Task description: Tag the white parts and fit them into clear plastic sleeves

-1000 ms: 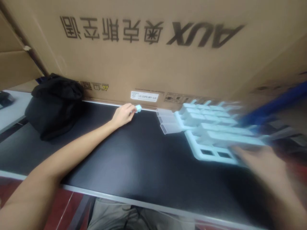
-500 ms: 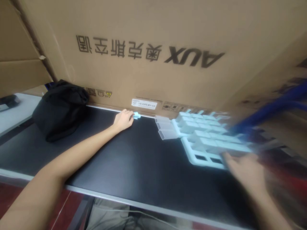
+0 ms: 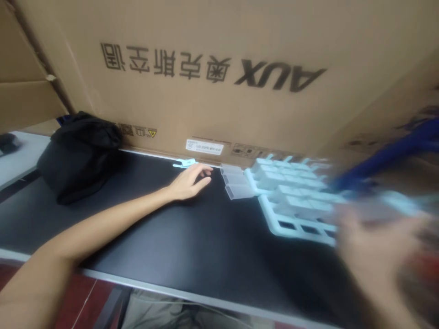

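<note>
My left hand (image 3: 190, 183) is open on the black table, its fingers apart and bent toward the right. Just behind it lies a small light-blue plastic piece (image 3: 185, 162). Clear plastic sleeves (image 3: 237, 183) sit to its right, beside a light-blue rack (image 3: 274, 219) filled with several pale blocks. My right hand (image 3: 380, 242) is badly smeared at the rack's right front; a greyish see-through shape (image 3: 370, 211) shows between its thumb and fingers, and whether they grip it is too blurred to tell.
A large cardboard box (image 3: 206, 105) with printed lettering stands along the back of the table (image 3: 154, 242). A black cloth bag (image 3: 80, 157) rests at the left. Something blue and bar-shaped (image 3: 387, 155) slants across the right side.
My left hand has let go of the small light-blue piece and moved right and slightly toward me. My right hand has moved right, with its fingers spread wider.
</note>
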`<state>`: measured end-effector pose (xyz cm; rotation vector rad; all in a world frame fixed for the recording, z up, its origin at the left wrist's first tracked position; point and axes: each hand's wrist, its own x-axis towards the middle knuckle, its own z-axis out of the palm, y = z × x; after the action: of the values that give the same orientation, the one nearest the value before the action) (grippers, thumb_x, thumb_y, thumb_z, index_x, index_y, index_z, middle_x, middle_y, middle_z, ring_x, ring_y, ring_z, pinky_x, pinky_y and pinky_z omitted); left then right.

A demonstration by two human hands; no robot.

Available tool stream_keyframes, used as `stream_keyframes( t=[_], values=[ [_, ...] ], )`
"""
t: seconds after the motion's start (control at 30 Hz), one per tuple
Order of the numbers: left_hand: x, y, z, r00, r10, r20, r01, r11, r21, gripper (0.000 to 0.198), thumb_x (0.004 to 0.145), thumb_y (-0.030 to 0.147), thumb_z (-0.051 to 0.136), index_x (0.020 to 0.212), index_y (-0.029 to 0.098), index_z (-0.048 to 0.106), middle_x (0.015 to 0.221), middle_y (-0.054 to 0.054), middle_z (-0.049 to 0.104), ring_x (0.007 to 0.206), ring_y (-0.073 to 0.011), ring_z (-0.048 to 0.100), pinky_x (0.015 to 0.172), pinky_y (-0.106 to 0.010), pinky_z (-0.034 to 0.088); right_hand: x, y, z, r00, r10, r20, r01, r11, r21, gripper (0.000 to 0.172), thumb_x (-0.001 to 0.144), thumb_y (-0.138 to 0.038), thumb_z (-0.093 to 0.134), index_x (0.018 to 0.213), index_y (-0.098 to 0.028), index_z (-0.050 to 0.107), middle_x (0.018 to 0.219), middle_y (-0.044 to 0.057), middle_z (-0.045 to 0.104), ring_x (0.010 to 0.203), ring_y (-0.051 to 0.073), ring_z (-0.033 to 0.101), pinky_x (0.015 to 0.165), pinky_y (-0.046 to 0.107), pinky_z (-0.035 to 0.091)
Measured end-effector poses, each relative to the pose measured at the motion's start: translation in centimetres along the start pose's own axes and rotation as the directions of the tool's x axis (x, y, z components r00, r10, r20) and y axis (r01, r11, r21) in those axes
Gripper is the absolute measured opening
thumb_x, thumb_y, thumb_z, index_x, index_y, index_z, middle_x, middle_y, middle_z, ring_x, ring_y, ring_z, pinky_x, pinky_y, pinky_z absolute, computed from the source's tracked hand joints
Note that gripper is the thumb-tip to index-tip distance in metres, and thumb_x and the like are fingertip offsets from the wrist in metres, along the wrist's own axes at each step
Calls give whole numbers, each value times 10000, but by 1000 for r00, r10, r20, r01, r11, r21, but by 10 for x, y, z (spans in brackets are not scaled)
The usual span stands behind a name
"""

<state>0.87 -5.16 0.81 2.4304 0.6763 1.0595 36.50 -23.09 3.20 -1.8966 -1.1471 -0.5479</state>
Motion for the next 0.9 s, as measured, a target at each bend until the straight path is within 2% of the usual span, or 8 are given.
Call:
stream_keyframes(
  t=[0.07, 0.13, 0.2, 0.27, 0.5, 0.6, 0.7, 0.9],
  values=[
    [2, 22, 10, 1000, 23, 18, -17, 967, -256, 455, 1056, 500, 459, 1390, 199, 531, 1240, -129, 667, 1051, -228, 638, 888, -368, 532, -13, -56, 10, 965, -71, 253, 67, 997, 27, 447, 794, -583, 590, 1066, -246, 476, 781, 93, 628, 638, 288, 594, 578, 405, 425],
    [5, 40, 17, 1000, 22, -13, -26, 931, -365, 493, 1070, 531, 417, 1399, 187, 544, 1218, -135, 662, 1035, -222, 636, 889, -360, 525, -24, -107, 28, 822, -263, 505, 224, 965, 137, 387, 776, -544, 583, 991, -252, 449, 759, 63, 637, 629, 268, 604, 582, 368, 423],
    [6, 52, 18, 997, -29, -69, 4, 941, -339, 454, 1069, 527, 438, 1269, 182, 655, 1123, -112, 675, 961, -202, 632, 869, -345, 512, -32, -143, 49, 672, -380, 636, 305, 924, 230, 375, 789, -496, 564, 1028, -232, 444, 831, 90, 683, 668, 280, 641, 596, 359, 425],
    [8, 54, 15, 991, -85, -100, 51, 954, -296, 405, 1051, 506, 504, 1085, 176, 738, 1022, -88, 694, 879, -180, 627, 819, -325, 500, -38, -159, 66, 605, -417, 679, 291, 909, 299, 361, 814, -452, 533, 1070, -217, 433, 953, 129, 713, 753, 298, 681, 630, 359, 445],
    [20, 1, -11, 938, -321, -130, 182, 775, -605, 361, 867, 509, 784, 998, 173, 770, 885, -45, 738, 685, -115, 630, 686, -269, 530, -55, -141, 82, 560, -424, 712, 183, 901, 392, 288, 850, -332, 478, 1110, -222, 424, 941, 92, 699, 821, 284, 703, 706, 340, 463],
    [23, -26, -25, 894, -386, -228, 184, 780, -598, 390, 824, 519, 817, 970, 161, 760, 770, -23, 708, 656, -116, 636, 683, -273, 550, -56, -139, 76, 541, -378, 751, 206, 926, 318, 323, 922, -431, 482, 1162, -220, 441, 963, 97, 718, 819, 294, 712, 678, 330, 424],
    [16, -49, -34, 876, -375, -302, 237, 882, -408, 354, 828, 495, 805, 928, 160, 751, 739, -26, 714, 659, -132, 649, 696, -286, 553, -52, -146, 68, 544, -356, 760, 237, 934, 268, 459, 954, -572, 486, 1251, -225, 448, 1057, 105, 738, 864, 299, 718, 694, 329, 406],
    [-1, -62, -33, 921, -273, -277, 324, 932, 161, 135, 900, 304, 660, 827, 193, 685, 863, -37, 734, 834, -189, 642, 785, -326, 516, -54, -159, 59, 451, -410, 793, 353, 898, 263, 355, 975, -541, 468, 1175, -251, 513, 998, 52, 744, 855, 273, 720, 679, 324, 387]
  ],
)
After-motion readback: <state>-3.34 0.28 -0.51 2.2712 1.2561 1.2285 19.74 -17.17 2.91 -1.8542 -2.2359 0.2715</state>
